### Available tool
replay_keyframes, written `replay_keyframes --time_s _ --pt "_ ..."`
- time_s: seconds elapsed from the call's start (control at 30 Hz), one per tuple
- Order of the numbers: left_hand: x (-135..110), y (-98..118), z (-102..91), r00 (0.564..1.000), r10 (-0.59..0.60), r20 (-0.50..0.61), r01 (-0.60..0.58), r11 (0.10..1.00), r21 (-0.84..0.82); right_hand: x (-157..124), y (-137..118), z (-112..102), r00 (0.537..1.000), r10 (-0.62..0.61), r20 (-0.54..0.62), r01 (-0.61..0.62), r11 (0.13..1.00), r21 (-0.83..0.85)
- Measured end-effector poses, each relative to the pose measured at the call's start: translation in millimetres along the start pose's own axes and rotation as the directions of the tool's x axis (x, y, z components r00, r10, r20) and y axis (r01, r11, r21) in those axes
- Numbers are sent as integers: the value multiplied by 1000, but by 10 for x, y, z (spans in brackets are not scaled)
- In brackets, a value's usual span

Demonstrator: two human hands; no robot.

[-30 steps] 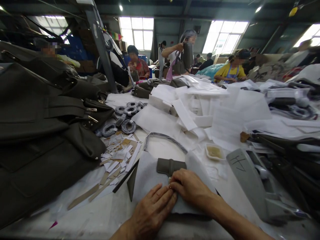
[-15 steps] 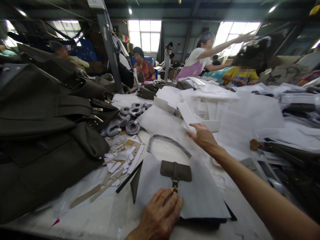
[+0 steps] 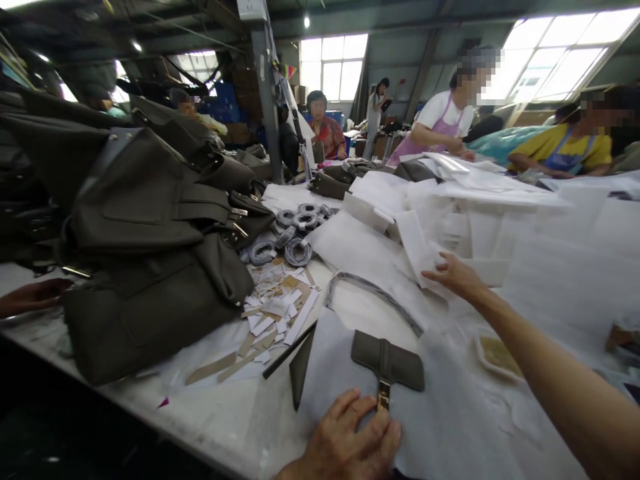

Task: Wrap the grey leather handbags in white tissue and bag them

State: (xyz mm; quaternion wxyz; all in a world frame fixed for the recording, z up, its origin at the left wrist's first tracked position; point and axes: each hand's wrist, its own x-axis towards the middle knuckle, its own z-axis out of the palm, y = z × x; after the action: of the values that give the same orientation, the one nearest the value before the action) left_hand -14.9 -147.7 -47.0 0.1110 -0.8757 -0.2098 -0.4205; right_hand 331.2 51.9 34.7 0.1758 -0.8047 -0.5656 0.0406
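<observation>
My left hand [image 3: 353,437] lies flat with its fingers spread on a dark olive handbag, beside the gold clasp [image 3: 383,395] of its strap tab [image 3: 387,360]. Pale grey wrapping paper [image 3: 330,360] covers most of the bag's front. The bag's wrapped handle [image 3: 373,287] arches up behind it. My right hand [image 3: 457,277] reaches out to the white paper sheets, thumb and forefinger apart at a folded white strip [image 3: 414,243]. Whether the fingertips touch the strip is hard to see.
Olive bags [image 3: 150,300] are heaped on the left, with another person's hand [image 3: 37,298] at their edge. Paper scraps [image 3: 275,307] and wrapped coils [image 3: 299,252] lie between heap and handbag. A shallow dish [image 3: 500,357] sits under my right forearm. Several people work beyond the piled paper.
The view has swung left, so the scene sits further right. My right hand has drawn slightly back from the strip. My left hand stays on the bag. Another person's hand shows at far left.
</observation>
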Motion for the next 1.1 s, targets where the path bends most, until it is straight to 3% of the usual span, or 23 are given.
replay_keyframes --time_s 0.1,0.2,0.3,0.37,0.47,0.53,0.6,0.63,0.73,0.87,1.1 --pt "16 0 -34 999 -3 37 3 1000 -6 -27 -161 36 998 64 -17 -64 998 0" --pt "43 4 -131 986 -18 169 28 998 -57 -104 -380 -15 997 55 -44 -55 998 1" --pt "83 15 -234 953 -33 301 70 991 -112 -319 -593 -233 996 -75 -54 76 997 10" --pt "107 17 -279 942 -41 334 90 987 -133 -615 -733 -422 972 -225 -62 227 974 28" --pt "124 10 -304 935 -27 353 82 986 -143 -1295 -915 -635 855 -518 -27 518 850 89" --pt "124 4 -307 931 -16 364 70 988 -136 -1795 -975 -684 683 -729 35 723 683 108" --pt "123 2 -314 929 -15 371 64 991 -121 -2214 -957 -658 570 -815 100 811 578 88" --pt "126 2 -321 927 -12 375 60 991 -116 -2374 -918 -625 548 -828 116 829 557 61" --pt "148 -1 -361 921 -4 390 64 988 -143 -2664 -725 -483 576 -810 109 817 573 -63" --pt "193 -43 -439 907 -4 421 98 975 -201 -2810 -499 -309 614 -780 118 787 594 -167" --pt "367 -278 -623 859 77 505 74 960 -271 -2803 -391 -266 624 -761 177 780 620 -83"
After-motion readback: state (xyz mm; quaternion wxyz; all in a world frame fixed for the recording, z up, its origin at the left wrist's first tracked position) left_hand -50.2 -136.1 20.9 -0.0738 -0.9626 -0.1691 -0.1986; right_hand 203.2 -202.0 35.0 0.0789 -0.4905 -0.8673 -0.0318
